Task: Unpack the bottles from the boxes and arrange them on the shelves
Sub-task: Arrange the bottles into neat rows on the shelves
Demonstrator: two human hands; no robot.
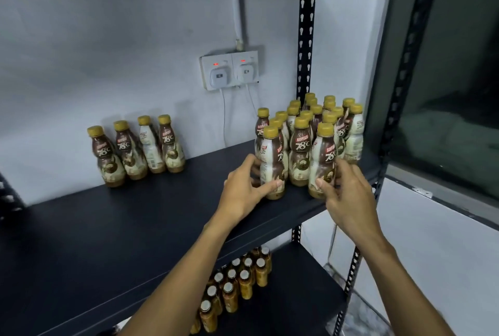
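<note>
Brown-and-cream coffee bottles with yellow caps stand on a black shelf (135, 227). Several form a tight cluster (318, 122) at the shelf's right end. My left hand (243, 190) grips the front-left bottle (271, 157) of that cluster, thumb across its lower body. My right hand (345, 195) holds the front-right bottle (322, 157) low down, fingers curled round it. Both bottles stand upright on the shelf near its front edge. Another row of several bottles (135, 146) stands apart at the back left.
A double wall socket (229, 70) with two plugs and white cables sits behind the shelf. A black upright post (305, 39) rises at the back right. The lower shelf holds several amber bottles with white caps (237, 287). A dark window (445, 79) is at right.
</note>
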